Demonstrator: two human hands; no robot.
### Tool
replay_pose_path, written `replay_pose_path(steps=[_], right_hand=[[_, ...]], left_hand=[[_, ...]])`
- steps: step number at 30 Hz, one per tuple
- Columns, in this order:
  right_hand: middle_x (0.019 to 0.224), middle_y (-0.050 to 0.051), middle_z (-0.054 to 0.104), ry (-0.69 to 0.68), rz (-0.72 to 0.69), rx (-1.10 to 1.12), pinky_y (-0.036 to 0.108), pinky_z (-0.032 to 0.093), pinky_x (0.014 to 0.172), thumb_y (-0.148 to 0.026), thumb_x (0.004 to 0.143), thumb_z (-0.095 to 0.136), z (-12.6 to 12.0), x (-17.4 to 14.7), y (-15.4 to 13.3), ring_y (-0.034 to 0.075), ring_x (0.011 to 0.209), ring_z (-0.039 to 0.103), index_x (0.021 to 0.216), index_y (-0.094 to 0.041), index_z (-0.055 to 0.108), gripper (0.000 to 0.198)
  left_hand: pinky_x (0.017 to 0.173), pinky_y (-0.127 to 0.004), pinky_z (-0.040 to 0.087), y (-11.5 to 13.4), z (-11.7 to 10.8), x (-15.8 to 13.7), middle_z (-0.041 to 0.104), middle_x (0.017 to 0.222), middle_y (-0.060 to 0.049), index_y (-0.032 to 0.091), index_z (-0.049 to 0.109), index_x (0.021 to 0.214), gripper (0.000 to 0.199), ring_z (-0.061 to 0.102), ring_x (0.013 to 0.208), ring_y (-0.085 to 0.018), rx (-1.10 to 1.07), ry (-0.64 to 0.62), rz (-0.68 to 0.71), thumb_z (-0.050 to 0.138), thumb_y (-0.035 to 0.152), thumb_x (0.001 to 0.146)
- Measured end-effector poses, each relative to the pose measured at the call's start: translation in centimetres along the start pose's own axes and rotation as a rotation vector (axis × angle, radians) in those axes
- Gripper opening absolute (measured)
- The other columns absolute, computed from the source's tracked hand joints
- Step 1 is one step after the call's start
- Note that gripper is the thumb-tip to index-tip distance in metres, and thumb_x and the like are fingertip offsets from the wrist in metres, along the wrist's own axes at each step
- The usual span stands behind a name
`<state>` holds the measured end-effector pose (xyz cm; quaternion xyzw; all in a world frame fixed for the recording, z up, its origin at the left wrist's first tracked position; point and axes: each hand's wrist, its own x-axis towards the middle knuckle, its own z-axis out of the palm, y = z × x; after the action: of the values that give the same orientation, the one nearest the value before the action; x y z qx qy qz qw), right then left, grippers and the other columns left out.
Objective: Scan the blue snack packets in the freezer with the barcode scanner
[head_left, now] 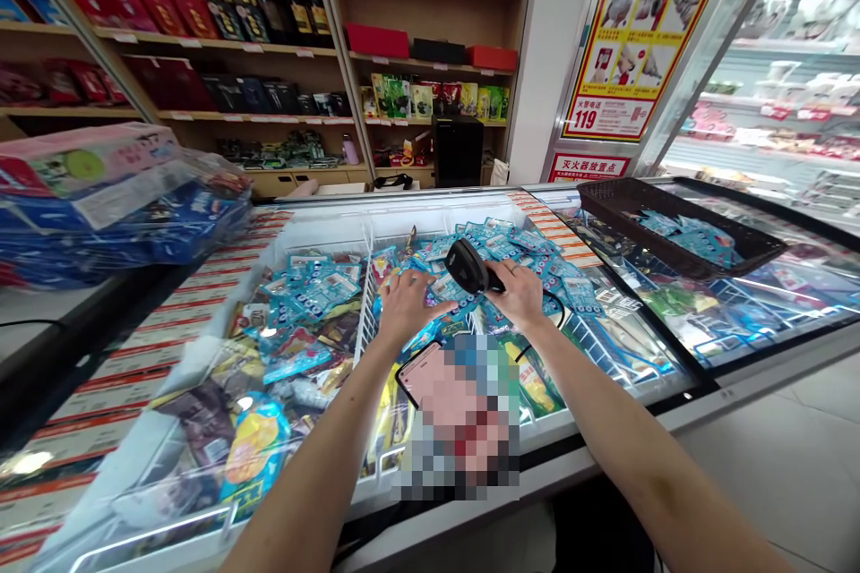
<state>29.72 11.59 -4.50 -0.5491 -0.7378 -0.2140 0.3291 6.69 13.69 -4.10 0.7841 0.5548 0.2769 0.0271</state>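
My right hand [519,294] is wrapped round the handle of a black barcode scanner [465,267], whose head points left and down over a spread of small blue packets [501,242]. A black cable hangs from the scanner. To its left, my left hand [405,300] has its fingers apart and its thumb stretched to the right, low over the packets; whether it touches one I cannot tell. Between my forearms lies a phone [430,385] with a pinkish screen, partly covered by a pixelated patch. More blue packets [315,286] lie in a pile on the left.
A chest freezer [470,206] with white wire dividers holds colourful bags. On its right side sits a brown basket [605,206] with blue packets. Plastic-wrapped boxes [100,206] are stacked at left. Stocked shelves [430,58] stand behind, beside a red poster [638,36].
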Motion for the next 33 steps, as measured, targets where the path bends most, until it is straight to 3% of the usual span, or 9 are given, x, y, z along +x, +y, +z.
replay_pose_path(steps=[3, 6, 10, 18, 25, 33], right_hand=[[0.096, 0.006, 0.065, 0.049, 0.003, 0.031, 0.029, 0.039, 0.074, -0.041, 0.085, 0.056, 0.0, 0.0, -0.1, 0.02, 0.082, 0.058, 0.113, -0.024, 0.061, 0.032], [0.094, 0.006, 0.065, 0.075, -0.008, 0.046, 0.029, 0.039, 0.072, -0.04, 0.085, 0.057, 0.0, -0.1, -0.2, 0.02, 0.081, 0.057, 0.112, -0.024, 0.062, 0.032], [0.095, 0.005, 0.065, 0.082, -0.022, 0.047, 0.029, 0.039, 0.073, -0.039, 0.085, 0.057, 0.0, -0.1, -0.2, 0.02, 0.082, 0.057, 0.112, -0.024, 0.061, 0.031], [0.096, 0.006, 0.065, 0.038, -0.097, 0.056, 0.03, 0.04, 0.076, -0.032, 0.086, 0.055, 0.1, -0.1, -0.1, 0.02, 0.087, 0.058, 0.116, -0.023, 0.059, 0.032], [0.106, 0.008, 0.063, -0.093, -0.293, 0.077, 0.031, 0.04, 0.08, -0.035, 0.085, 0.057, -0.4, -0.1, -0.4, 0.02, 0.095, 0.057, 0.126, -0.021, 0.052, 0.044], [0.103, 0.007, 0.063, -0.101, -0.325, 0.087, 0.031, 0.039, 0.079, -0.033, 0.086, 0.055, -0.7, -0.1, -0.8, 0.02, 0.093, 0.057, 0.122, -0.021, 0.054, 0.038]], left_hand=[[0.095, -0.049, 0.037, -1.1, 0.0, 0.2, 0.055, 0.115, -0.012, 0.021, 0.053, 0.113, 0.066, 0.048, 0.112, -0.033, -0.159, 0.074, -0.056, 0.071, 0.056, 0.06], [0.081, -0.038, 0.047, -2.1, -0.1, 0.3, 0.058, 0.107, -0.01, 0.018, 0.041, 0.121, 0.066, 0.058, 0.095, -0.024, -0.509, 0.159, -0.137, 0.068, 0.045, 0.067], [0.075, -0.032, 0.049, -2.8, -0.3, 0.1, 0.06, 0.104, -0.007, 0.018, 0.035, 0.125, 0.057, 0.061, 0.084, -0.016, -0.8, 0.253, -0.203, 0.058, 0.037, 0.077], [0.084, -0.033, 0.048, -2.7, -0.4, 0.2, 0.059, 0.113, -0.009, 0.02, 0.038, 0.125, 0.051, 0.061, 0.096, -0.017, -0.814, 0.344, -0.208, 0.054, 0.03, 0.078], [0.078, -0.032, 0.048, -2.9, -0.4, 0.3, 0.062, 0.094, -0.004, 0.019, 0.053, 0.104, 0.031, 0.058, 0.088, -0.018, -0.66, 0.376, -0.262, 0.055, 0.028, 0.074], [0.075, -0.031, 0.046, -2.8, -0.6, 0.3, 0.061, 0.086, -0.002, 0.02, 0.055, 0.099, 0.027, 0.056, 0.082, -0.017, -0.636, 0.406, -0.283, 0.055, 0.03, 0.073]])
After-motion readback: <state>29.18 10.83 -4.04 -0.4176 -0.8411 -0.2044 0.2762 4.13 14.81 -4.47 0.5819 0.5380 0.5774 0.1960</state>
